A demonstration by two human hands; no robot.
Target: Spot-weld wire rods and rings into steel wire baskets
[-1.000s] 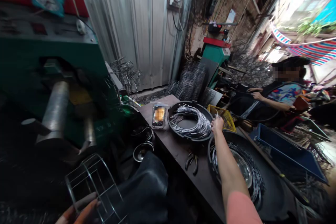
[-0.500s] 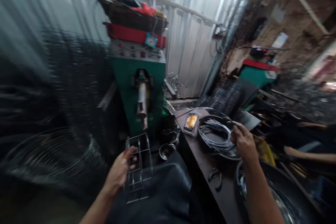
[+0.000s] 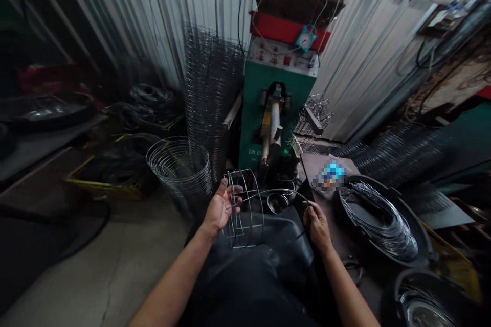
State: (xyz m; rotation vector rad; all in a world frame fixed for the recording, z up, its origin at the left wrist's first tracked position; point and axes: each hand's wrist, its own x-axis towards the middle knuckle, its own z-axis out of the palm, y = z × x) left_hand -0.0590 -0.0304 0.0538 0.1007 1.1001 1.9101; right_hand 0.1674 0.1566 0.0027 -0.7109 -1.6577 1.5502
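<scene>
Silver-coloured wire makes the small frame (image 3: 249, 217) which is in front of me, above the dark covering (image 3: 261, 271) on my lap, near the middle of the scene. My left grip (image 3: 222, 208) is holding this frame at its left side, with the fingers bent around the thin bars. My right grip (image 3: 316, 222) is narrow, closed on a single wire (image 3: 282, 190), which makes a low arch towards the left and reaches the frame close to my left fingers. I cannot tell if it touches the frame at that place.

On the right is the table (image 3: 311, 163). On its far part lies a phone (image 3: 330, 174), and just to the right of it is a round black tray (image 3: 355, 233) with a coil of loose wires (image 3: 389, 212) inside. Nearer to me are pliers (image 3: 360, 271), dark and blurred. A second round tray (image 3: 388, 294), also with wires, is at the near right.

Far behind the frame stands a green machine (image 3: 253, 92), and to its left rises a tall stack of wire rings (image 3: 209, 87).
</scene>
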